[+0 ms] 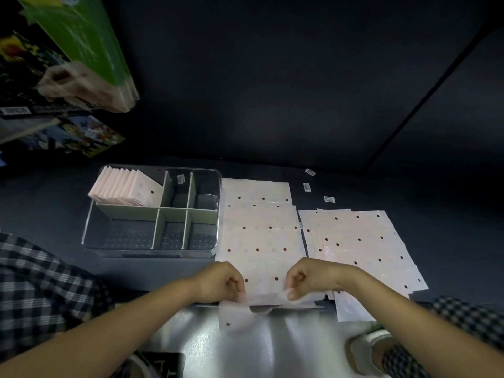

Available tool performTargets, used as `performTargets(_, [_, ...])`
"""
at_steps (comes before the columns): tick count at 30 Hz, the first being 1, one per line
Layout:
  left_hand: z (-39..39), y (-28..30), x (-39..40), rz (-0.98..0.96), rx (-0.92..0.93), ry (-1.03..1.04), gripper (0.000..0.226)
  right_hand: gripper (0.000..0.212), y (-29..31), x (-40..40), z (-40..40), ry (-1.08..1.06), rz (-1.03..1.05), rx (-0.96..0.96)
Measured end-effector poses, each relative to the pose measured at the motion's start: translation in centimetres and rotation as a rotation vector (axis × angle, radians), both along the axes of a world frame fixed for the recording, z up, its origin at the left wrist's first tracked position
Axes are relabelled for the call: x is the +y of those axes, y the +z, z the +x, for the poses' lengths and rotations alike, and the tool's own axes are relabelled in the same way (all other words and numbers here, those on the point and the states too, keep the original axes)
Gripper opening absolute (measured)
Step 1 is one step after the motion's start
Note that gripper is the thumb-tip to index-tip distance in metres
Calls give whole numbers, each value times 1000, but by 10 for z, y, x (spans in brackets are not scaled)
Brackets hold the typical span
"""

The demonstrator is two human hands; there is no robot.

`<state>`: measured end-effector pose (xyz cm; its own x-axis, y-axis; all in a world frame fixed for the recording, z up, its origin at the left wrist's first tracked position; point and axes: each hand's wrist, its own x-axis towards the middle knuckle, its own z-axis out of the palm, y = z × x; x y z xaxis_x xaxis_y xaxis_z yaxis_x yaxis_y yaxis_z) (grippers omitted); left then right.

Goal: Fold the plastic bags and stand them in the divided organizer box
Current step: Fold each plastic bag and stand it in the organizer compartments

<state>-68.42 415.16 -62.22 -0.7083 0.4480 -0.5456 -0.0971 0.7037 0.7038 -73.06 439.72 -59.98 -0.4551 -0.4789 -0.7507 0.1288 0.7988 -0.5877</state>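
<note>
On the dark table (272,165), I watched both hands pinch the near edge of a flat polka-dot plastic bag (260,233) hanging past the table's front lip. The left hand (218,282) gripped that edge between thumb and curled fingers; the right hand (311,279) pinched it the same way, just beside it.

The main risk, as I judged it, lay in the film itself: thin, slick and translucent, it could slide over the bag lying under it, so the fold would come out skewed. An uneven lift between the two hands would crease it off-square, and a crooked packet might not stand in its slot.

To the right, a loose stack of dotted bags (362,246) lay fanned and overhanging the edge; a brush of the sleeve could have sent some to the floor.

The clear organizer box (90,230), rounded at the corners with pale green dividers (128,211), sat left of the bag. Its far-left compartment held a row of folded bags (125,188), leaning rather than upright; they looked liable to slump further.

Small barcode stickers (329,199) lay scattered behind the stack.
</note>
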Motion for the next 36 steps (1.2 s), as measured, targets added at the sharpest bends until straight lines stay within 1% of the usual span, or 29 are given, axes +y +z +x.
performTargets(3, [1,-1,1,-21,90,34,5,15,4,1,4,-18,12,4])
performTargets(4, [0,1,2,-20,115,51,7,15,5,2,4,-28,5,8])
performTargets(7, [-4,4,3,7,191,130,29,6,9,6,-4,-107,-23,45])
performTargets(8, [-4,5,3,21,221,172,28,4,10,8,-9,-134,-26,72])
performTargets(9, [-3,7,4,26,268,224,22,5,12,9,-16,-156,-28,105])
performTargets(10, [-2,9,5,19,343,282,13,8,14,9,-24,-174,-27,142])
performTargets(11, [-1,13,5,6,451,335,12,9,15,9,-34,-186,-21,182])
performTargets(12, [0,16,5,-8,581,369,20,9,16,7,-43,-188,-12,225])
performTargets(13, [0,19,5,-10,728,360,27,9,17,4,-54,-180,2,272])
performTargets(14, [-1,21,5,-7,859,314,32,11,16,0,-65,-164,25,322])
performTargets(15, [-2,21,4,-8,953,241,34,13,15,-4,-75,-141,57,377])
performTargets(17, [-3,14,4,-29,1031,74,31,14,12,-13,-97,-93,122,483])
performTargets(19, [-2,2,6,-59,1024,-54,28,15,5,-22,-116,-71,173,545])
performTargets(22, [1,-20,12,-264,912,-183,43,20,-7,-36,-136,-73,280,649])
performTargets(24, [1,-33,14,-344,796,-223,52,21,-17,-43,-140,-64,366,815])
performTargets(26, [-2,-45,17,-370,692,-267,57,26,-26,-46,-132,-81,411,991])
performTargets(27, [-3,-49,19,-400,669,-298,58,29,-30,-46,-123,-98,394,1054])
performTargets(29, [-5,-55,22,-438,654,-332,60,30,-39,-43,-98,-85,283,1119])
performTargets(31, [-8,-56,26,-468,625,-363,61,29,-46,-36,-65,35,155,1125])
performTargets(33, [-9,-56,28,-507,599,-384,61,27,-51,-26,-32,185,81,1144])
performTargets(36, [-10,-61,26,-501,570,-363,62,37,-62,-8,-2,340,111,1180])
